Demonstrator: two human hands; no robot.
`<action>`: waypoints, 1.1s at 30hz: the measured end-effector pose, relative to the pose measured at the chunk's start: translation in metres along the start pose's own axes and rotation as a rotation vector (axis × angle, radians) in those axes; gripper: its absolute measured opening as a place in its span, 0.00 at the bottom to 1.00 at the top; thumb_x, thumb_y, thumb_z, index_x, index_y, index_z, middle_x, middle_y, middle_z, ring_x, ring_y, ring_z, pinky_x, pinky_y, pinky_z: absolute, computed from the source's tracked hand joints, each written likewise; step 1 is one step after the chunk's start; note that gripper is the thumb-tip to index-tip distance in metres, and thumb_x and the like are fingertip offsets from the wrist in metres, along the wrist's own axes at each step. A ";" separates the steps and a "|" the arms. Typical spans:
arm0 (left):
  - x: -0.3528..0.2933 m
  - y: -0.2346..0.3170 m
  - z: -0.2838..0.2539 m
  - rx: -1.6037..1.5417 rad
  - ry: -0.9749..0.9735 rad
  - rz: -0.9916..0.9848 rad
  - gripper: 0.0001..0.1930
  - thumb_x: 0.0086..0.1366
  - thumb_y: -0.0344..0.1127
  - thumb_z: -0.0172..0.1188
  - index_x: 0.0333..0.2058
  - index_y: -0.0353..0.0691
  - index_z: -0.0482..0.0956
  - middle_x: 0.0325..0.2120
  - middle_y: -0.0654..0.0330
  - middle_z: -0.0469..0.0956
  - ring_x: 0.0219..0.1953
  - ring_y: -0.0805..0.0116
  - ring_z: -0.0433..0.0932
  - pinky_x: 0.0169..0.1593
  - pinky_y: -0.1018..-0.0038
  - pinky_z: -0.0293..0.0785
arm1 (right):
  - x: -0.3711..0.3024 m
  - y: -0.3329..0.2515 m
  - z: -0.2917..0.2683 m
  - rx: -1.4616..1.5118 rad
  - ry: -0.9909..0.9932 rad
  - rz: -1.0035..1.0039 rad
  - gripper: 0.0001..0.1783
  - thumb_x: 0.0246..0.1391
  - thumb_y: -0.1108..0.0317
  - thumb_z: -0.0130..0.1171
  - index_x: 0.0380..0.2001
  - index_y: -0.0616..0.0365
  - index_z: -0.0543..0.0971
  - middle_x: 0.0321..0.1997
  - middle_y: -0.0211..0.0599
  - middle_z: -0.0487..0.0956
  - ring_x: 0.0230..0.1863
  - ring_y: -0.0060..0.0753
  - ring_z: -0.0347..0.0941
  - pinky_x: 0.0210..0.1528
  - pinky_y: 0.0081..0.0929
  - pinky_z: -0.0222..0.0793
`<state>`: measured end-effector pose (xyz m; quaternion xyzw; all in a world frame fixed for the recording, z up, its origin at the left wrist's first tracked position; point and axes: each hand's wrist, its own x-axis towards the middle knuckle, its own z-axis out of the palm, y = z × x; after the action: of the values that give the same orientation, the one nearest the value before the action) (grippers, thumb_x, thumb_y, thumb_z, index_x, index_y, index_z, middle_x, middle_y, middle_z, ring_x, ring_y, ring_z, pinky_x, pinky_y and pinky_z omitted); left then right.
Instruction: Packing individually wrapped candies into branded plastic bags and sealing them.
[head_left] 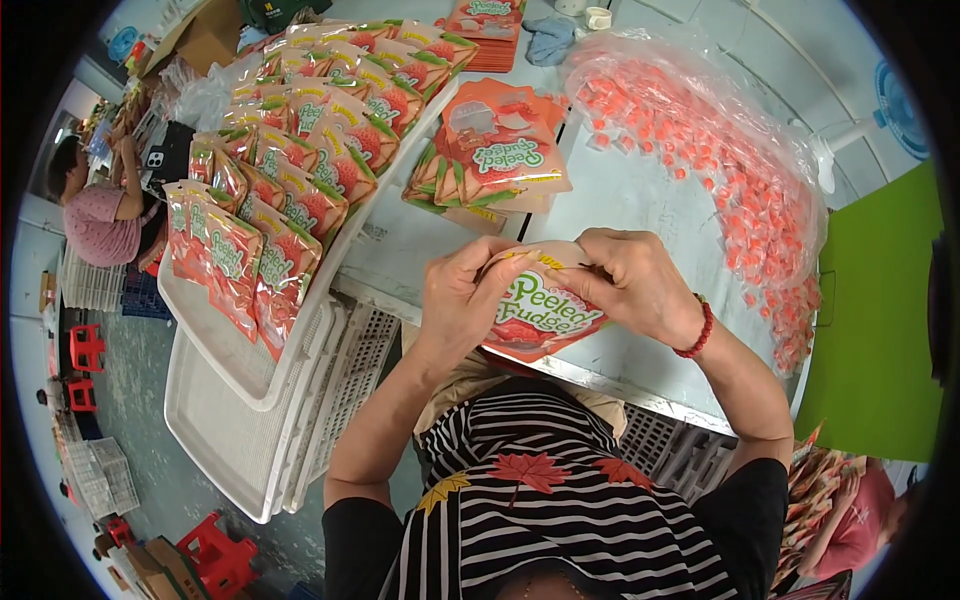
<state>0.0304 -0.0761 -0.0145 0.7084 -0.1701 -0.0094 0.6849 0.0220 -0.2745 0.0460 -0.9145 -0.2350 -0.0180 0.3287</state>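
Close in front of my body I hold a red and cream candy pouch [545, 318] by its upper edge. My left hand [462, 298] pinches the left part of that edge between thumb and fingers. The right hand [640, 285], with a red beaded bracelet at the wrist, grips the other side of the edge. Whether the pouch's mouth is parted, I cannot tell. Just beyond my hands lies a loose stack of flat pouches [505, 140]. To the right, small wrapped red candies [690, 150] spread across the table in and out of a clear plastic bag [790, 170].
At left, a white tray [225, 370] carries rows of filled pouches [310, 150], atop stacked trays [220, 455]. A grey-blue cloth [549, 41] and another pouch stack [487, 35] lie at the back. A green panel [880, 310] borders the right. Other people sit at both sides.
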 end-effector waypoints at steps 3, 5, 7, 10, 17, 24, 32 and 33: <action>0.000 0.003 0.001 -0.078 0.025 -0.008 0.06 0.63 0.27 0.58 0.36 0.30 0.79 0.28 0.66 0.79 0.30 0.85 0.72 0.34 0.86 0.69 | 0.004 -0.001 0.001 0.109 -0.050 0.038 0.15 0.50 0.64 0.66 0.24 0.67 0.76 0.18 0.40 0.72 0.16 0.29 0.68 0.20 0.26 0.62; 0.001 0.003 0.000 -0.049 0.029 0.050 0.06 0.63 0.26 0.58 0.36 0.30 0.79 0.28 0.65 0.79 0.31 0.84 0.72 0.35 0.86 0.69 | 0.006 -0.004 0.001 0.156 -0.149 0.146 0.14 0.50 0.64 0.66 0.24 0.66 0.77 0.18 0.40 0.73 0.16 0.31 0.69 0.20 0.26 0.63; 0.001 0.003 -0.001 -0.019 0.034 0.109 0.05 0.62 0.26 0.59 0.35 0.30 0.79 0.29 0.65 0.78 0.31 0.84 0.72 0.36 0.85 0.69 | 0.003 -0.005 0.002 0.110 -0.116 0.101 0.14 0.50 0.64 0.65 0.24 0.65 0.77 0.19 0.43 0.74 0.19 0.39 0.71 0.22 0.31 0.64; -0.004 0.005 -0.005 -0.032 0.014 0.079 0.05 0.62 0.26 0.59 0.35 0.29 0.79 0.30 0.64 0.78 0.32 0.83 0.72 0.36 0.85 0.69 | 0.001 -0.008 0.002 0.063 -0.099 0.053 0.13 0.50 0.64 0.63 0.24 0.64 0.77 0.20 0.46 0.75 0.22 0.48 0.73 0.24 0.35 0.66; -0.002 0.002 -0.015 -0.041 0.054 0.029 0.05 0.62 0.27 0.59 0.35 0.30 0.79 0.29 0.66 0.78 0.30 0.85 0.71 0.35 0.86 0.68 | -0.003 -0.004 0.002 0.088 -0.109 0.018 0.10 0.50 0.67 0.62 0.29 0.64 0.77 0.24 0.47 0.76 0.24 0.49 0.74 0.27 0.35 0.68; 0.004 0.008 -0.027 -0.112 0.062 0.029 0.05 0.62 0.26 0.59 0.35 0.31 0.80 0.28 0.67 0.78 0.29 0.85 0.70 0.34 0.86 0.68 | 0.002 -0.001 0.005 0.211 -0.178 0.156 0.10 0.51 0.69 0.63 0.29 0.66 0.78 0.25 0.43 0.77 0.23 0.38 0.74 0.27 0.26 0.69; -0.005 0.008 -0.043 -0.005 0.076 -0.010 0.07 0.62 0.28 0.59 0.35 0.30 0.80 0.26 0.67 0.78 0.27 0.85 0.70 0.31 0.84 0.67 | 0.006 -0.009 0.010 -0.011 -0.145 -0.043 0.11 0.48 0.69 0.65 0.34 0.64 0.79 0.24 0.41 0.75 0.21 0.36 0.72 0.25 0.29 0.66; -0.003 0.006 -0.045 -0.050 0.090 0.032 0.07 0.62 0.28 0.59 0.36 0.30 0.80 0.25 0.66 0.78 0.27 0.85 0.70 0.31 0.84 0.67 | 0.001 -0.005 0.011 0.033 -0.135 -0.004 0.12 0.49 0.69 0.65 0.35 0.65 0.78 0.24 0.39 0.76 0.22 0.30 0.72 0.25 0.27 0.68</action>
<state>0.0377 -0.0322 -0.0064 0.6880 -0.1504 0.0293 0.7093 0.0199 -0.2641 0.0405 -0.9077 -0.2588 0.0470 0.3270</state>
